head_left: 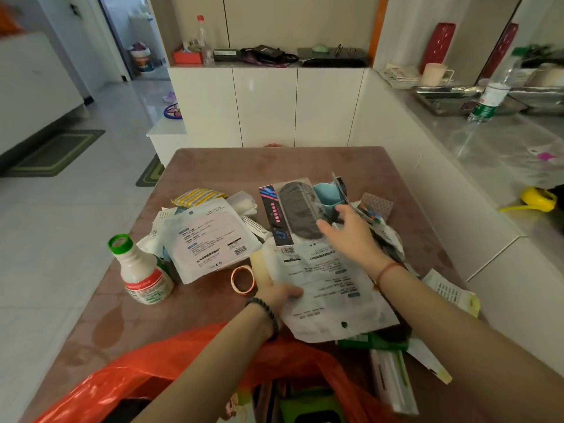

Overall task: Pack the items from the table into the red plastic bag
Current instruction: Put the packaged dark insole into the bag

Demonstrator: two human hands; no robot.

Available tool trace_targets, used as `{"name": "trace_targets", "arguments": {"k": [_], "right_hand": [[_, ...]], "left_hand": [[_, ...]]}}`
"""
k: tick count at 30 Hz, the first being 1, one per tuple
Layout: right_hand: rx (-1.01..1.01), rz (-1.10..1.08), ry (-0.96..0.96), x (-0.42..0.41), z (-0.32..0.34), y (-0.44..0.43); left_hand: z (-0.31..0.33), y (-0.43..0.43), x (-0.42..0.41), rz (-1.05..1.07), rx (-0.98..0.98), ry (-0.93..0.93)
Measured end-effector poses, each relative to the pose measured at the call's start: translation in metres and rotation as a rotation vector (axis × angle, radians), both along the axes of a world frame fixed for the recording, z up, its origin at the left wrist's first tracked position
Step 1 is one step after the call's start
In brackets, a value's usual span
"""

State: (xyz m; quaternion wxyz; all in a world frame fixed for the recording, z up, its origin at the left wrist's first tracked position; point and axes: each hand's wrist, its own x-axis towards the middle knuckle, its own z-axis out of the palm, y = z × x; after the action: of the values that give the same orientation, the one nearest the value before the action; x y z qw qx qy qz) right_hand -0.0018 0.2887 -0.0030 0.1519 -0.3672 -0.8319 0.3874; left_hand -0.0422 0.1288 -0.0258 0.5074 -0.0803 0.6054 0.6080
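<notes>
Left hand (274, 293) grasps white pouch (323, 285); right hand (348, 230), fingers released, over grey pack (297, 213) at 12 o'clock; stack both.

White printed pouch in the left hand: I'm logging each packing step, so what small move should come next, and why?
Probably draw the flat white printed plastic pouch toward the person and down into the red plastic bag: the left hand grips its edge, and the bag's open mouth lies right below. The right hand is open, holding nothing.
</notes>
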Motion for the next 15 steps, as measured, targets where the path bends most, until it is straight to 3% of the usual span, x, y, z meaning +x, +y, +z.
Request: {"name": "trace_targets", "arguments": {"k": [3,6,10,13,15], "right_hand": [[0.148,-0.072,-0.314,-0.034,-0.012,0.013],[0.096,-0.197,-0.325,-0.05,-0.026,0.018],[-0.138,-0.241,-0.086,-0.049,-0.026,0.02],[-0.248,-0.273,0.273,-0.034,0.002,0.009],[-0.485,-0.247,0.532,-0.013,0.028,-0.002]], "left_hand": [[0.004,-0.007,0.001,0.003,0.041,-0.012],[0.002,-0.015,-0.002,-0.028,0.056,-0.035],[0.005,-0.023,-0.005,-0.037,0.104,-0.094],[0.01,-0.023,-0.002,-0.01,0.131,-0.105],[0.01,-0.023,-0.003,0.012,0.173,-0.113]]}}
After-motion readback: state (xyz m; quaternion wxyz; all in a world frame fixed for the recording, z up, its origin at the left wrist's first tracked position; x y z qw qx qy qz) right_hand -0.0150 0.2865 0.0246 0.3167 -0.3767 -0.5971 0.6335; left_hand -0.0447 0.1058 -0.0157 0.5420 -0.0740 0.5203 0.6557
